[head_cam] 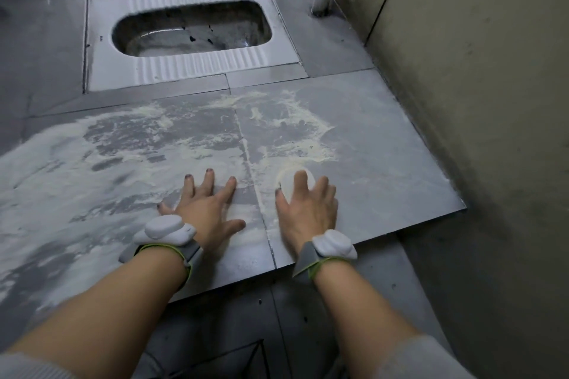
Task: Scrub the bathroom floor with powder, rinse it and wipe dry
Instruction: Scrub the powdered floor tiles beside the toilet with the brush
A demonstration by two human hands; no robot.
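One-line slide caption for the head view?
Left hand flat on powdered floor tiles; right hand grips a white scrubber near the squat toilet.

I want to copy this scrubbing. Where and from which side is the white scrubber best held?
From above. The white scrubber looks round and low and lies flat on the powdery floor tile, so only its top and rim are free. The right hand covers it that way, fingers curled over the rim. The left hand rests flat.

Both arms reached forward and down — the left hand (207,209) lay flat, fingers (210,181) spread and straight, while the right hand (308,209) curled its fingers over something white, wrist bent slightly.
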